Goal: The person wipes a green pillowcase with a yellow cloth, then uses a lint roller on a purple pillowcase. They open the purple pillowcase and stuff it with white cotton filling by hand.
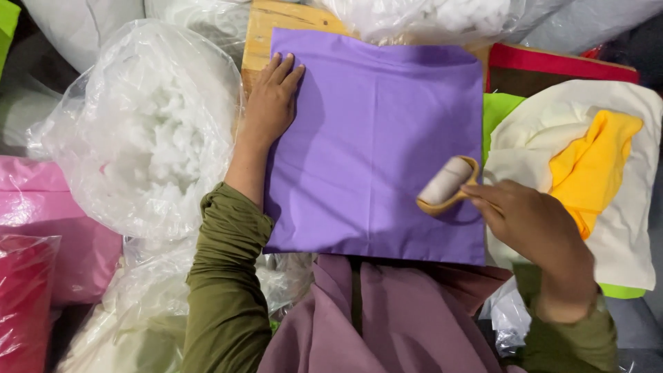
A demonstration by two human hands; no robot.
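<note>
right hand (pixel 535 224) clenched on the handle of a lint roller (pixel 447 183), roller resting on the purple fabric cover (pixel 376 145) near its right edge. cover lies flat on the wooden table (pixel 266 31). left hand (pixel 271 100) released, palm pressing the cover's upper left corner. judged: surface rolling in hand; the next stroke calls for steady pressure and a taut cover. bagged white stuffing (pixel 148 135) beside, left.

so there's a wooden board (pixel 261 31) under it all, corner peeking out at 11 o'clock, with a purple cloth (pixel 373 131) lying flat on it, dead center.
</note>
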